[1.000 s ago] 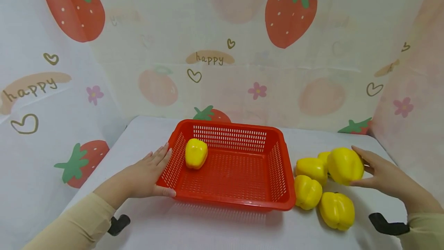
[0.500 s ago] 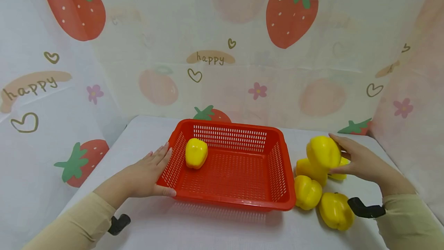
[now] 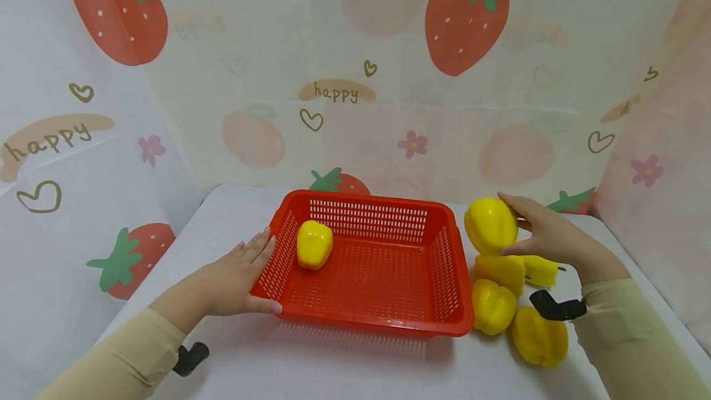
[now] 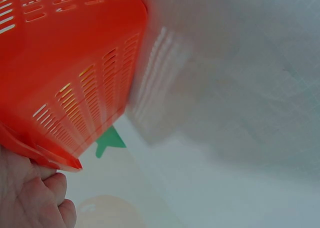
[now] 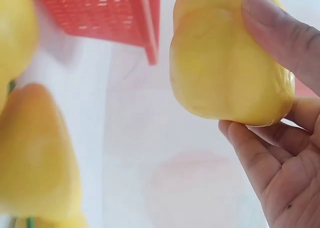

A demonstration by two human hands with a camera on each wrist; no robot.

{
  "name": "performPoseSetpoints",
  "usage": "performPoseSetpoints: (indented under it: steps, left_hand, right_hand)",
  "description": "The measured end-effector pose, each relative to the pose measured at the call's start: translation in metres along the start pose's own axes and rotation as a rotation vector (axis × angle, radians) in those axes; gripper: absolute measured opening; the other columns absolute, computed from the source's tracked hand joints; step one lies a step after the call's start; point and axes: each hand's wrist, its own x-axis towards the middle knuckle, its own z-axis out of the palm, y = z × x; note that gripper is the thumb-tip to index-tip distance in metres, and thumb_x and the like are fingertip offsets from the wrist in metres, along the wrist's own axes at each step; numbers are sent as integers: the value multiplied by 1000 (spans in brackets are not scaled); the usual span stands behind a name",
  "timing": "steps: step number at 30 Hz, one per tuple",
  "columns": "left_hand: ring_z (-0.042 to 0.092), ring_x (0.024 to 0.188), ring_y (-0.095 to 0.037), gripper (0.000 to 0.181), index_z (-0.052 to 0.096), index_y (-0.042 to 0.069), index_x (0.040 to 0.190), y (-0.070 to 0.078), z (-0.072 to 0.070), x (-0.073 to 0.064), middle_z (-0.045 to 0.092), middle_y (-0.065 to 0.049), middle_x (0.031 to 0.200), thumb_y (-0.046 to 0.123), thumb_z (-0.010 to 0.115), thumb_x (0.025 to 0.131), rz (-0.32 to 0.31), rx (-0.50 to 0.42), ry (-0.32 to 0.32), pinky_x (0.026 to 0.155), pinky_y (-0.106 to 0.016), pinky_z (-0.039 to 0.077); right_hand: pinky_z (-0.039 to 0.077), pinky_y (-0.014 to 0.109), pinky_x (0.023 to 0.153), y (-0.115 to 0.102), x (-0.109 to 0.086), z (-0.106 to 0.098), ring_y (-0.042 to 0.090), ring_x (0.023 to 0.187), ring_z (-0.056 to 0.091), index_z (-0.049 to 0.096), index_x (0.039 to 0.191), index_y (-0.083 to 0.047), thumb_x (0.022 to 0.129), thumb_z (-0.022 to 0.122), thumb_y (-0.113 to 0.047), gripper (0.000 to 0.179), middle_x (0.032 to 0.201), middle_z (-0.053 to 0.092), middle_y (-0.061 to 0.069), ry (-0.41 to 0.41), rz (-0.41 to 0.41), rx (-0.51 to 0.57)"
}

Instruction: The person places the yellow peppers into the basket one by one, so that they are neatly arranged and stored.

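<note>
My right hand (image 3: 547, 234) holds a yellow bell pepper (image 3: 491, 225) in the air beside the red basket's right end. In the right wrist view the thumb (image 5: 295, 43) lies across the pepper (image 5: 225, 63), and the fingertips support it on the opposite side. My left hand (image 3: 233, 283) rests against the left rim of the red plastic basket (image 3: 374, 326), fingers extended along the side and thumb at the front corner. In the left wrist view that hand (image 4: 35, 195) touches the rim from outside. One yellow bell pepper (image 3: 314, 245) sits inside the basket, toward the left.
Several more yellow peppers lie on the white table right of the basket, including a pepper (image 3: 493, 307) close to its wall and a nearer pepper (image 3: 539, 336). Strawberry-printed cloth (image 3: 344, 141) rises behind and at both sides.
My right hand has moved left and upward with the yellow bell pepper, from above the other peppers to near the basket's back right corner. The left hand and basket have stayed put.
</note>
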Motion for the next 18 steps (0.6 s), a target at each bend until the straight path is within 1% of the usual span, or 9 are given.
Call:
performPoseSetpoints:
  steps: [6, 12, 18]
  left_hand:
    - [13, 138, -34, 124, 11, 1, 146, 0, 0, 0, 8, -18, 152, 85, 44, 61, 1, 4, 1, 109, -51, 16]
    - [12, 138, -34, 124, 11, 1, 146, 0, 0, 0, 9, -19, 151, 84, 45, 61, -1, 5, 3, 109, -51, 16]
    - [12, 138, -33, 125, 10, 2, 146, -1, 2, 2, 9, -18, 152, 85, 45, 59, -8, 1, 4, 109, -51, 16]
  right_hand:
    - [35, 49, 99, -12, 15, 1, 32, 123, 40, 19, 145, -4, 70, 78, -38, 101, 142, 32, 16, -6, -25, 6]
    - [36, 45, 100, -25, 30, 6, 30, 124, 39, 20, 145, -4, 70, 78, -33, 99, 143, 32, 14, -20, -51, 33]
    - [35, 45, 101, -35, 48, 12, 28, 125, 39, 20, 146, -7, 70, 78, -33, 99, 143, 32, 11, -42, -68, 67]
